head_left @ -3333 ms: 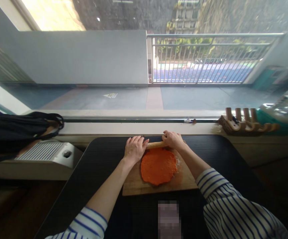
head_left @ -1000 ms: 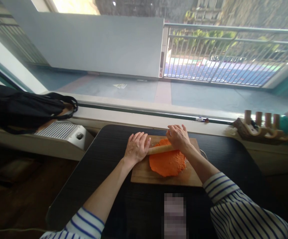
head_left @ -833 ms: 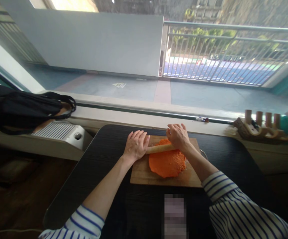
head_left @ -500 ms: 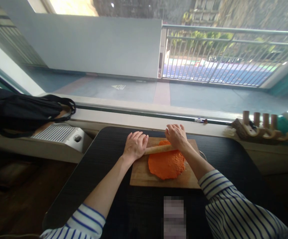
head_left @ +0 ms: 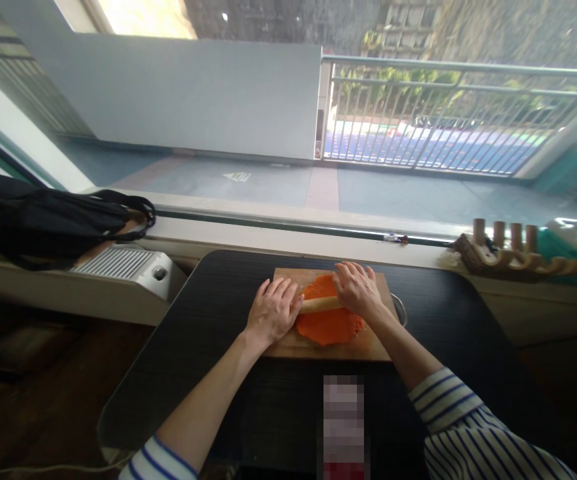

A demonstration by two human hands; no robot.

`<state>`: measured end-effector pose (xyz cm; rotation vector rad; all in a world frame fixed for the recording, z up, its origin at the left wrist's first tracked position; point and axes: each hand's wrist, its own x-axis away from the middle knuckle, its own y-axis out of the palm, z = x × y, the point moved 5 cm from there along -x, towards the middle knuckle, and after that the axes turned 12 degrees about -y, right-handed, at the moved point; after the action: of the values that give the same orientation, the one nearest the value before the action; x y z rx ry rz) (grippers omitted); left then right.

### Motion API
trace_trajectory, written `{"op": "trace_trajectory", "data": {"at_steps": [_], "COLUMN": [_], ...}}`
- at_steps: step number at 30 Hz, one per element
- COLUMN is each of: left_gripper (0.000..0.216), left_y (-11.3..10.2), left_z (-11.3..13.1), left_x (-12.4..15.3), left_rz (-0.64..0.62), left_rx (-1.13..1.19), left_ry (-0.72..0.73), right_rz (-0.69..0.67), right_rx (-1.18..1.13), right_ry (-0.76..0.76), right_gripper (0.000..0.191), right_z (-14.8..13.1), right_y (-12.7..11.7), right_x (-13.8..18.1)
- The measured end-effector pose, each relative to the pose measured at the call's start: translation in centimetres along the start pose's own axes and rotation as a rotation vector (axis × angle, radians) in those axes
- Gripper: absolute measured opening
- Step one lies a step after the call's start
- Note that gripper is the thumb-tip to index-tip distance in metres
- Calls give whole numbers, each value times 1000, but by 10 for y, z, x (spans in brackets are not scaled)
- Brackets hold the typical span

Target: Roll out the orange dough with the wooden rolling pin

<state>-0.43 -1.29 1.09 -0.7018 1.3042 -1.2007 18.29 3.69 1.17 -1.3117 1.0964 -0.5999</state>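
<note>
A flat sheet of orange dough (head_left: pixel 328 328) with a rough right edge lies on a wooden cutting board (head_left: pixel 288 348). Across the dough rests a wooden rolling pin (head_left: pixel 321 305). My left hand (head_left: pixel 272 312) is on the pin's left end, fingers bent over it and pointing away from me. The right end is under my right hand (head_left: pixel 356 290), whose fingers also curl over the wood. Both palms cover the ends of the pin, so only its middle shows.
The board lies on a black table (head_left: pixel 193 347), with a metal ring handle (head_left: pixel 399 312) at its right. A black bag (head_left: pixel 43 217) sits at left by a white vent unit (head_left: pixel 123 267). On the sill stand a wooden rack (head_left: pixel 498 250) and a small tube (head_left: pixel 395 238).
The rolling pin and both hands have come toward me over the dough, from near its far edge to around its middle. The view has shifted slightly.
</note>
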Motion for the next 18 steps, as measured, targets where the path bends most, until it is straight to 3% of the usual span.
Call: {"op": "trace_trajectory", "data": {"at_steps": [8,18], "left_gripper": [66,56], "left_y": [-5,-9], "left_z": [10,21], "left_x": [28,59], "left_rz": [-7,9], "left_rx": [-53,-45], "left_ry": [69,112], "right_rz": [24,20], "right_rx": [68,70], "right_ry": [-64,-123], "right_gripper": [41,44], "right_z": [-10,-26], "right_y": [0,-8], "right_x": [30,64]}}
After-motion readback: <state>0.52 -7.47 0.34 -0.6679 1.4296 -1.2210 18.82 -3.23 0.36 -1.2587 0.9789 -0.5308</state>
